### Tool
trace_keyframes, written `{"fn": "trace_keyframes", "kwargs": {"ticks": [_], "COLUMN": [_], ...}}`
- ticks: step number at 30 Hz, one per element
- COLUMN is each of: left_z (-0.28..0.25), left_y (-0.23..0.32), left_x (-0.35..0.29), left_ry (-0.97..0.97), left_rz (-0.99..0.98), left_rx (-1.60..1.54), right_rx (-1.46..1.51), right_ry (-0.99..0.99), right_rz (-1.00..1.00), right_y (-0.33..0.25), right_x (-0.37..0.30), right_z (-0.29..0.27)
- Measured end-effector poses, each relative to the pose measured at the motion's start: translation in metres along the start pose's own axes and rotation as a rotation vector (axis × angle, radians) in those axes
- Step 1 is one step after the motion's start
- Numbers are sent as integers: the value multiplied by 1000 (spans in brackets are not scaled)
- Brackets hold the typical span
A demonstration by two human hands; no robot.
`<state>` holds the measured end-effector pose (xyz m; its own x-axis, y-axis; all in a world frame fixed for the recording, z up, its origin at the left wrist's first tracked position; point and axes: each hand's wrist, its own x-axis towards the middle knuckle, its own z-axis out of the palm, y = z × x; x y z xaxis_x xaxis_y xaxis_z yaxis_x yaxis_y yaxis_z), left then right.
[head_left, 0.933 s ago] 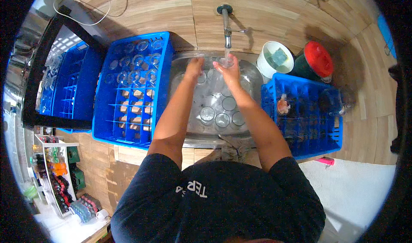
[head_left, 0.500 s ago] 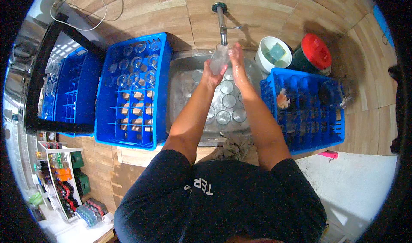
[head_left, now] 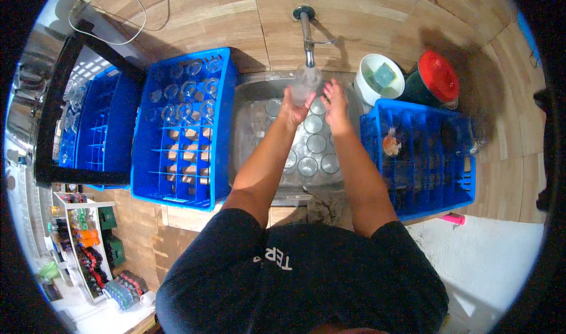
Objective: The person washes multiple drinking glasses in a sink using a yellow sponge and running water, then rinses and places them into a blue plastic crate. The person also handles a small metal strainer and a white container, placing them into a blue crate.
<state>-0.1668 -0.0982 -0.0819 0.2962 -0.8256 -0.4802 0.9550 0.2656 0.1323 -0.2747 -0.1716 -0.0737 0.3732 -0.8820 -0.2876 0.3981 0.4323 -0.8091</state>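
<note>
At the far left, a white shelf (head_left: 89, 263) of bottles stands below a black frame (head_left: 82, 176), within which more blue crate shows. Next comes a divided blue crate (head_left: 223, 127), glasses in its upper cells, against a wood-patterned wall (head_left: 212, 15). The metal sink (head_left: 249, 124) in the middle is wet and dull, with several clear glasses (head_left: 308, 166) on its bottom. Over it, the left hand (head_left: 295, 110) curls around one glass (head_left: 305, 88), held directly beneath the tap (head_left: 308, 42). This glass is clear, wet and whitish with blur, one end toward the spout; I cannot tell which. The right hand (head_left: 335, 107) is loosely spread just beside it, fingers bent, gripping nothing. Further right are a white bucket (head_left: 364, 89) containing a greenish sponge (head_left: 385, 74), a second blue crate (head_left: 433, 211), and a dark bucket with a red lid (head_left: 439, 76).
</note>
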Motion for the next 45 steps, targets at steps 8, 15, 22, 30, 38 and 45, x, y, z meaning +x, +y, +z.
{"fn": "trace_keyframes", "kwargs": {"ticks": [8,15,22,30,38,45], "left_z": [61,80,23,-31,-40,-27], "left_y": [9,17,14,1,-7,-8], "left_x": [-16,-68,-95,-52,-6,-13], "left_ry": [-364,-462,-310,0,-7,-2], "left_rz": [124,788,1257,89,-17,-7], "left_rx": [740,1472,1323,60,-29,55], "right_rx": [491,591,492,-268,-48,-24], "right_ry": [-429,-444,-282,-297,32,58], "right_rz": [42,562,370,-365,-395,-317], "right_y": [67,65,43,10,-28,-10], "right_x": [-2,-31,-11,-28,-41,-39], "right_z": [-28,-12,26,47,20,3]}}
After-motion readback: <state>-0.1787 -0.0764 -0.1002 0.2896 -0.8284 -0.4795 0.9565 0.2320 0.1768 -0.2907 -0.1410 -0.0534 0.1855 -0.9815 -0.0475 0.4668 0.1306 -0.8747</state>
